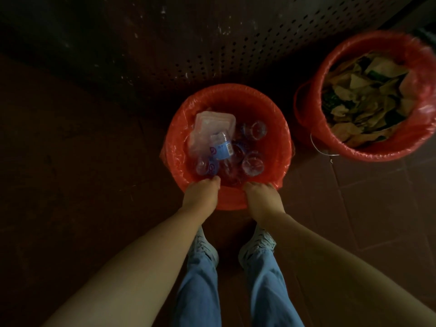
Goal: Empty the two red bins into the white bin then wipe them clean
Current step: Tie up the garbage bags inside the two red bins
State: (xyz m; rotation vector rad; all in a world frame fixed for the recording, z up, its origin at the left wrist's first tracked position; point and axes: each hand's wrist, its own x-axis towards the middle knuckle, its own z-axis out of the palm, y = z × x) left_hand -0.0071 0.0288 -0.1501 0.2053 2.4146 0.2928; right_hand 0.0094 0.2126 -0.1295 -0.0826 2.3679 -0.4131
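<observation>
Head view: dim room; dark red-brown tiled floor [377, 208]; dark perforated metal panel [212, 43] behind the bins. Near red bin [271, 128] stands on the floor dead centre; red liner over its rim; clear plastic bottles [220, 147] and a clear tray [212, 121] inside. Second red bin [309, 107] upper right, apart from the first; also lined; full of brown paper scraps [363, 100]. Both bare arms reach down and forward; left grip [203, 192] and right grip [262, 194] sit side by side, fingers curled over the centre bin's near rim, holding it. Fingertips hidden behind the rim; second bin's right edge cut off; bottle label too dim to read; jeans [200, 291] and pale shoes [205, 246] below.
</observation>
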